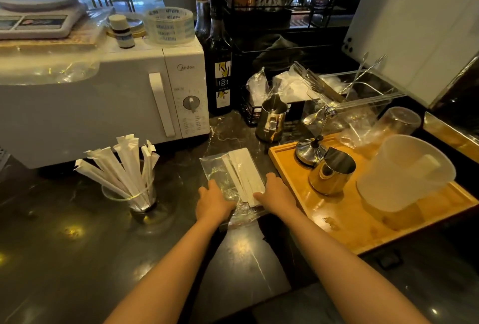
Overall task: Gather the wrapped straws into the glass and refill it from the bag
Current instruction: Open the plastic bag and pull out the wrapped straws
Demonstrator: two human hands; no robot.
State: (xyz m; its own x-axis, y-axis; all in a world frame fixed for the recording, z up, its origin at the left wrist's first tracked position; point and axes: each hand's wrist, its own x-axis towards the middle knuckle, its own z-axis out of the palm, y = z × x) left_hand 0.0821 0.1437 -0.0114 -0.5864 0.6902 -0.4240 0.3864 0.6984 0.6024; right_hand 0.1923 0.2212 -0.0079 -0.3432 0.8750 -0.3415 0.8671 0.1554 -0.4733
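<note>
refilling looks to be the step in hand: the glass already stands on the dark counter in front of the microwave, holding a fanned bundle of wrapped straws, roughly nine or ten as far as the overlapping wrappers allow a count, and no loose straws show on the counter. one clear plastic bag lies flat just beside the wooden tray, with about three or four wrapped straws in it, their near ends poking toward the open mouth. the left hand rests palm down on the bag's left side, fingers spread and flat, gripping nothing that shows. the right hand lies at the straws' near ends, fingers loosely extended and touching the wrappers; whether it has pinched any i cannot tell. the next move likely calls for pinning the bag with the left hand while the right closes on the straw ends, draws them out, and carries them well left to the glass.
</note>
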